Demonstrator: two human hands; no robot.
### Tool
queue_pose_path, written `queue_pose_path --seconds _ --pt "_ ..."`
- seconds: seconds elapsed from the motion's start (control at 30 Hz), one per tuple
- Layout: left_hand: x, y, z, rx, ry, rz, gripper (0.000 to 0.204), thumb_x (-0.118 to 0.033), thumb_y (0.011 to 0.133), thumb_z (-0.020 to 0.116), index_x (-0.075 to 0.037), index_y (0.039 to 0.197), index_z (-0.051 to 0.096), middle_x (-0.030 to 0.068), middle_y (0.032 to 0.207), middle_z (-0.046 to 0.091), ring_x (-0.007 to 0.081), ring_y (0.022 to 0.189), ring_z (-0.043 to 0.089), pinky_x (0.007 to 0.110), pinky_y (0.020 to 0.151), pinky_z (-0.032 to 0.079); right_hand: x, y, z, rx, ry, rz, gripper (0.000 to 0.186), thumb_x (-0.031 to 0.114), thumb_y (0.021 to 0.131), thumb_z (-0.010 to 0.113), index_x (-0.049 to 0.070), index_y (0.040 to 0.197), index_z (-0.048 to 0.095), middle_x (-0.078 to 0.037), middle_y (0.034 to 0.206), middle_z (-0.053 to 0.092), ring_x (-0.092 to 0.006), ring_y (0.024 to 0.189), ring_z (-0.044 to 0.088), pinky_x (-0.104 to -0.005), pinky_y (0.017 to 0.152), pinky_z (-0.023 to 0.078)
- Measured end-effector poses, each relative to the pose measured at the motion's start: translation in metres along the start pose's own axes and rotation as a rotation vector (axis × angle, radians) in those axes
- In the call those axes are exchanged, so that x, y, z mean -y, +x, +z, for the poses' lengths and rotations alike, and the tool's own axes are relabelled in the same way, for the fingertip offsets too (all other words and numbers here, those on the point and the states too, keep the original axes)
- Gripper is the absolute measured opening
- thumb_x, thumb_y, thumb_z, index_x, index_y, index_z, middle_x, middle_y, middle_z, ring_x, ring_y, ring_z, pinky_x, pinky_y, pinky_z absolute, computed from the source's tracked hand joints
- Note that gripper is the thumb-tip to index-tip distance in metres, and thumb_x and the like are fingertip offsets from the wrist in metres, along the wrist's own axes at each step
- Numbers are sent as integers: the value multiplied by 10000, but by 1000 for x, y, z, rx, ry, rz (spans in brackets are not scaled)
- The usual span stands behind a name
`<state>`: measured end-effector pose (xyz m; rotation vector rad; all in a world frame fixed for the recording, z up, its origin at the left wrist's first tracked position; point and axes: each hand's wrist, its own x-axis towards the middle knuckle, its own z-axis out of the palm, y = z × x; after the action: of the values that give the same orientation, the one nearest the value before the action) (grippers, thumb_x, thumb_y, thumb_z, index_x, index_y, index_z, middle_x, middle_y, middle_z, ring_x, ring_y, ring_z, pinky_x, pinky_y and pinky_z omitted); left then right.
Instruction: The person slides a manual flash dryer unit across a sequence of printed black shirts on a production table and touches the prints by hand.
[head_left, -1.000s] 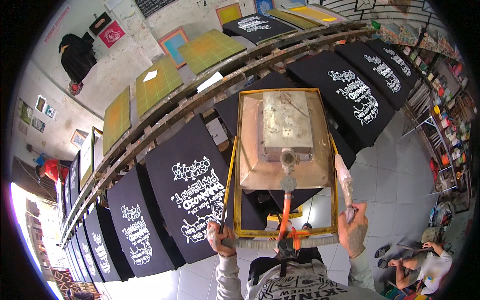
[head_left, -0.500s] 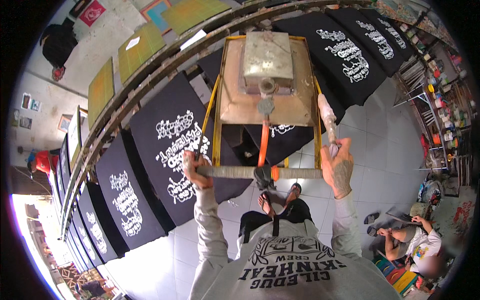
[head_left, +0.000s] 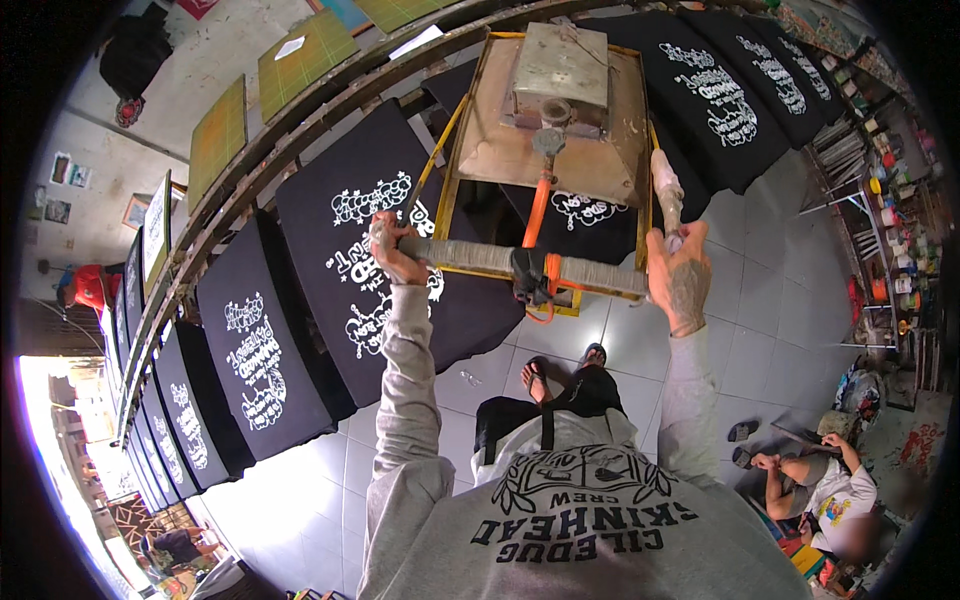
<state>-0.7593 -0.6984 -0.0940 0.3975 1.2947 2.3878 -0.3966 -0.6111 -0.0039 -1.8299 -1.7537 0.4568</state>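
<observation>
A dusty metal hood-shaped heater in a yellow frame is in front of me, above a row of black shirts. A cord-wrapped handle bar crosses its near side, slanting down to the right. My left hand is closed around the bar's left end, beside a black shirt with white lettering. At the other end, my right hand is closed on a pale wrapped grip along the frame's side. An orange hose runs from the hood to a dark fitting at mid-bar.
More printed black shirts lie along a curved rail. Greenish boards stand behind it. Paint containers crowd a rack at right. A person sits at lower right; another in red is far left. Tiled floor lies between.
The heater has moved away from me and its bar now slants, left end farther off. My arms reach farther forward, both hands keeping their grips. The whole view has shifted slightly.
</observation>
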Motion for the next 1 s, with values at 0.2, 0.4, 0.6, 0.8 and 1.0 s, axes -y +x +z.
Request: queue_pose_path --seconds 0.2,0.4,0.6,0.8,1.0 --pt "3 0 10 74 70 61 130 -188 844 595 -88 764 573 37 1095 566 131 762 564 279 611 475 -1 20 0 45 8 64 453 383 906 677 40 1132 487 -323 931 694 -529 894 676 -594 793 517" --pt "12 2 11 73 257 211 306 -303 894 540 -44 731 539 47 994 540 147 691 520 313 527 410 -4 28 4 29 -24 78 503 414 895 696 31 1147 489 -268 998 718 -495 959 691 -567 847 530" --pt "9 5 11 9 193 134 261 -248 866 529 -14 756 562 77 1000 557 190 724 574 313 517 451 -5 24 0 22 28 50 514 409 902 680 9 1154 478 -263 1004 713 -488 954 698 -565 863 547" --pt "-11 14 9 137 238 -130 245 -245 788 546 -132 1004 569 38 687 493 148 425 409 288 341 300 -34 16 3 -52 -223 -449 358 357 952 621 71 1165 590 -296 1187 634 -478 988 690 -542 869 569" --pt "-16 33 0 182 368 -95 470 -456 862 487 -79 1112 615 15 566 457 187 442 416 342 449 404 -143 -80 65 -563 1025 -181 368 275 1061 521 63 1353 591 -132 1326 639 -248 1177 636 -369 981 508"
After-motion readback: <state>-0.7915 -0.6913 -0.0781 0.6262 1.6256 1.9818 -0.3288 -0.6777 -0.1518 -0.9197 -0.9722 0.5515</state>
